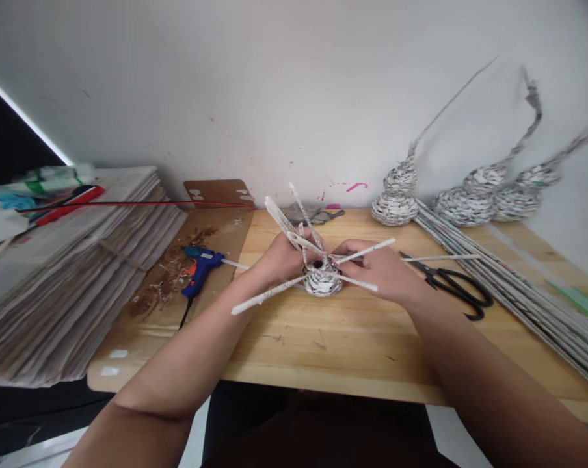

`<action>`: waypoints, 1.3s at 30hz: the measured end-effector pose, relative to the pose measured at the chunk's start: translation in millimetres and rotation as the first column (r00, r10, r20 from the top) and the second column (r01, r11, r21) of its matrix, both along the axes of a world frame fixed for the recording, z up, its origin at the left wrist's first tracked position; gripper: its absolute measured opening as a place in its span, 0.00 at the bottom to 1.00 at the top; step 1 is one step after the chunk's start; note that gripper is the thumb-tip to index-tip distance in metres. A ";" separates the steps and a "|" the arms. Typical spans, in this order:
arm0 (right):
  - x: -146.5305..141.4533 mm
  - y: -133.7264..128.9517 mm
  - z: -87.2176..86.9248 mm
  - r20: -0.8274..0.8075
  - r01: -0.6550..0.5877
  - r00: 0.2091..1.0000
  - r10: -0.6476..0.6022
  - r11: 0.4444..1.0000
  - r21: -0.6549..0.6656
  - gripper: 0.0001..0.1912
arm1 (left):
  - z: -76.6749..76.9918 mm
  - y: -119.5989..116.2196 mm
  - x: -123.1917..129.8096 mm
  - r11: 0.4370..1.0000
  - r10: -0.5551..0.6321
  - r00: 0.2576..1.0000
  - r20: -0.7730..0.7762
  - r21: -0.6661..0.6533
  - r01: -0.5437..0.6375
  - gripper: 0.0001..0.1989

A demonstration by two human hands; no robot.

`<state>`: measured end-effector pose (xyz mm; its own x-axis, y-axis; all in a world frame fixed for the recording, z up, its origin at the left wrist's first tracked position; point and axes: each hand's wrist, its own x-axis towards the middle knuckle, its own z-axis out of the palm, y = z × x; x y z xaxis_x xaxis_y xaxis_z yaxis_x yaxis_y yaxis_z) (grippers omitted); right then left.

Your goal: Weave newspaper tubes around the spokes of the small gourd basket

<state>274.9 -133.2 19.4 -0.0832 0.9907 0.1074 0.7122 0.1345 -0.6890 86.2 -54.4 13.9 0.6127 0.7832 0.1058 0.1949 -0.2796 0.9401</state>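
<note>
Arms [177,370]: we're reaching.
Left hand [285,257]: grip unclear.
Right hand [380,270]: pinching strip [367,251].
Basket [322,285]: woven below fingers, other strips [269,296] remaining.

Rough paper, smooth wood

From here I'm seeing a small, round, white-grey woven-paper vessel [322,285], rough and ridged; a flat, pale-yellow wooden tabletop [323,351], smooth, faintly glossy; a blue, pistol-shaped plastic glue gun [202,270], smooth.
</note>
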 end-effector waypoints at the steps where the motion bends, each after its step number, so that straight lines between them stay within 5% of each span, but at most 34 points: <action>1: 2.5 0.0 0.9 -0.009 0.003 1.000 -0.003 1.000 -0.006 0.08 | 0.0 0.2 -0.4 1.000 -0.015 1.000 0.001 0.008 0.015 0.05; 5: 10.5 -0.2 4.6 -0.007 0.014 1.000 -0.014 1.000 0.024 0.11 | -0.8 1.6 -0.6 0.997 -0.058 0.998 -0.002 0.044 0.058 0.06; 8: 8.8 -1.1 5.8 0.068 0.053 0.995 -0.067 0.981 0.184 0.10 | -1.3 1.2 0.5 0.997 -0.069 0.998 -0.001 0.040 0.069 0.08; 19: -4.9 -8.2 8.0 0.335 -0.029 0.925 -0.179 0.846 0.533 0.10 | 5.7 -3.1 1.6 0.990 0.008 0.992 -0.127 0.140 0.010 0.04; 24: -8.1 -10.3 7.9 0.279 -0.011 0.931 -0.234 0.747 0.665 0.05 | 1.4 -1.7 1.2 0.996 0.029 0.991 -0.129 0.085 -0.019 0.06; 30: -16.3 -12.3 7.0 0.052 -0.046 0.998 0.027 0.907 0.419 0.10 | -1.1 -1.4 2.5 0.998 0.070 0.995 -0.071 0.004 -0.070 0.08; 33: -20.3 -11.7 0.6 -0.087 0.079 0.995 -0.056 0.956 0.283 0.08 | -5.1 -0.2 4.1 0.997 0.058 0.998 -0.013 -0.053 -0.059 0.08; 39: -20.7 -4.0 -8.6 -0.317 0.302 0.917 -0.241 0.940 0.159 0.08 | -15.0 2.2 7.5 0.983 0.048 0.992 0.117 -0.180 -0.026 0.11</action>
